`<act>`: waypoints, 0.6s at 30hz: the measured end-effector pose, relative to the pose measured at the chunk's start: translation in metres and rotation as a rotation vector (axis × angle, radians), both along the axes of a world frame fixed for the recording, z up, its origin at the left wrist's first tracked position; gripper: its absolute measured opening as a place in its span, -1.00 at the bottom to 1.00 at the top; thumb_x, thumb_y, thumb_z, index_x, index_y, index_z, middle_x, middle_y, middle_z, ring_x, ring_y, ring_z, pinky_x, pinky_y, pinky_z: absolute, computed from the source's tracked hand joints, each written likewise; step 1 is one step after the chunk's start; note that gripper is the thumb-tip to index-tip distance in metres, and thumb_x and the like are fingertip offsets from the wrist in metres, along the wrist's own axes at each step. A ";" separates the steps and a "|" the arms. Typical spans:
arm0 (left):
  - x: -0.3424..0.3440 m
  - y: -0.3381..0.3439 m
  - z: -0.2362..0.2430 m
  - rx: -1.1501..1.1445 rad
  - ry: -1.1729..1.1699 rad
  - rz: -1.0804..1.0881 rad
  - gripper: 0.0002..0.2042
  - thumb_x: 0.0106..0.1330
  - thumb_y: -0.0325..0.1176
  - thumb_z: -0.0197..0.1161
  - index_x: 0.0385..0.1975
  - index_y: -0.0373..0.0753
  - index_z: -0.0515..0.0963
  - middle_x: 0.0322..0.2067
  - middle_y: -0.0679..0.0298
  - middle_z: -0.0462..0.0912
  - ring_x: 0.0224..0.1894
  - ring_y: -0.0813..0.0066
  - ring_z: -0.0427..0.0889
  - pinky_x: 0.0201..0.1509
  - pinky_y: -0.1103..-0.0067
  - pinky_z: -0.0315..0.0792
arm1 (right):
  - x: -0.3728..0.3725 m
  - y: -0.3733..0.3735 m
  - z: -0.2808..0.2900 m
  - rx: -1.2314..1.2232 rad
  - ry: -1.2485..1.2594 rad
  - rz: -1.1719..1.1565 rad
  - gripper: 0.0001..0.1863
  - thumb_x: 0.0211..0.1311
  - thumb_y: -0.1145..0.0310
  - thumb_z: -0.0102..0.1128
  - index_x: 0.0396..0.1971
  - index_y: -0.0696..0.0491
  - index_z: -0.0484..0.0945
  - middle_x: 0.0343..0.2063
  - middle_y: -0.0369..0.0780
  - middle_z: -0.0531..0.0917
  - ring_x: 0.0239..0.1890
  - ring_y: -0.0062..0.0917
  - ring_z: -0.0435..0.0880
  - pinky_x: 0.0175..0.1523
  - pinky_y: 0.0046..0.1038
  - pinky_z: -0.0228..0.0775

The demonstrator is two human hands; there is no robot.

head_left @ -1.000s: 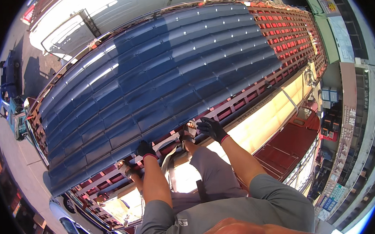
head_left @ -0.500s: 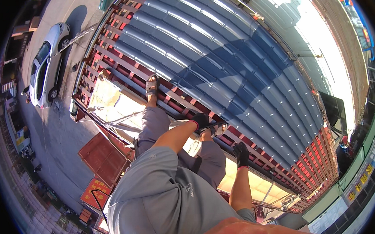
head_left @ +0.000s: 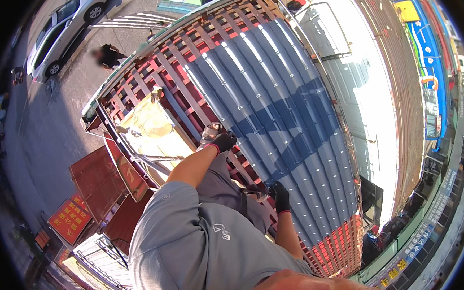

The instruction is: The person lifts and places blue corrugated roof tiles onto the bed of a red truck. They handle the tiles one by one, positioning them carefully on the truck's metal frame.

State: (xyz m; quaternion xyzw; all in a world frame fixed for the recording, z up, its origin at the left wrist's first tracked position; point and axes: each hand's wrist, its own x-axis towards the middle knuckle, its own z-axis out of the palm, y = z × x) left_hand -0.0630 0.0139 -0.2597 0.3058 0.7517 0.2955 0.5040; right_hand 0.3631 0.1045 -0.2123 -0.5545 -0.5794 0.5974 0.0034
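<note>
Two-handed here — left hand (head_left: 224, 142), right hand (head_left: 280, 196) spaced along the edge of the blue sheet (head_left: 276, 123), likely for balance — finger grip, can't tell.

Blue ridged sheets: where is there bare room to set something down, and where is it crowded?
Bare: the blue ridged sheets, between their near edge and the white surface, show only shadow and glare. The brown slats past their upper-left end are also uncovered, but gapped. Crowded: that near edge, where left hand, right hand and sandalled feet bunch.
</note>
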 end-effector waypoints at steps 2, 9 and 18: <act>-0.077 -0.037 -0.004 -0.002 0.194 0.054 -0.77 0.32 -0.17 0.05 -0.28 -0.17 0.55 -0.42 0.12 0.63 -0.40 0.24 0.65 -0.29 0.35 0.51 | -0.081 0.008 0.021 -0.133 0.045 0.042 -0.56 0.33 0.28 0.07 0.15 0.14 0.41 -0.10 -0.15 0.65 -0.04 -0.45 0.65 -0.01 -0.46 0.52; -0.200 -0.238 0.043 -0.289 0.317 0.658 -0.69 0.26 -0.15 0.04 -0.14 -0.20 0.53 -0.24 -0.10 0.65 -0.12 -0.10 0.61 0.00 0.24 0.46 | -0.280 0.042 0.117 -0.227 0.148 0.281 -0.58 0.37 0.28 0.05 0.16 0.12 0.43 -0.06 -0.15 0.65 -0.02 -0.47 0.64 0.03 -0.45 0.48; -0.055 -0.341 0.087 -0.315 0.022 0.730 -0.74 0.30 -0.23 0.17 -0.13 -0.24 0.53 -0.49 0.28 0.62 -0.52 0.53 0.61 -0.51 0.58 0.47 | -0.286 0.110 0.040 0.226 0.185 0.876 -0.60 0.32 0.30 0.04 0.08 0.16 0.49 -0.08 -0.17 0.67 -0.06 -0.45 0.66 0.01 -0.42 0.50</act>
